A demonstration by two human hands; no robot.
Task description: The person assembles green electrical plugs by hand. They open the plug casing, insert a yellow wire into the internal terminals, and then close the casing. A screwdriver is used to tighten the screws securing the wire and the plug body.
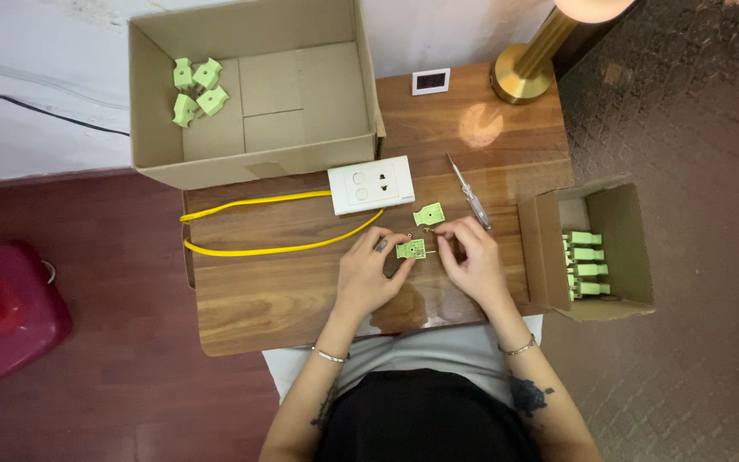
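A red container (6, 312) sits on the floor at far left. On the wooden table (258, 299), a large cardboard box (301, 94) holds four green parts (196, 87), with a yellow wire (250, 250) looping below it. Her left hand (369, 274) pinches a small green plate (410, 249) over the table's middle. The right hand (470, 252) meets it with fingertips pressed together at its edge. A screwdriver (470, 192) lies beside, then a small box (596, 248).

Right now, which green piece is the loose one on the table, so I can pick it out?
Start at the white socket plate on the wooden table. Just right of its lower corner lies a small green part, flat and untouched. The other green part sits between the left hand and right hand.
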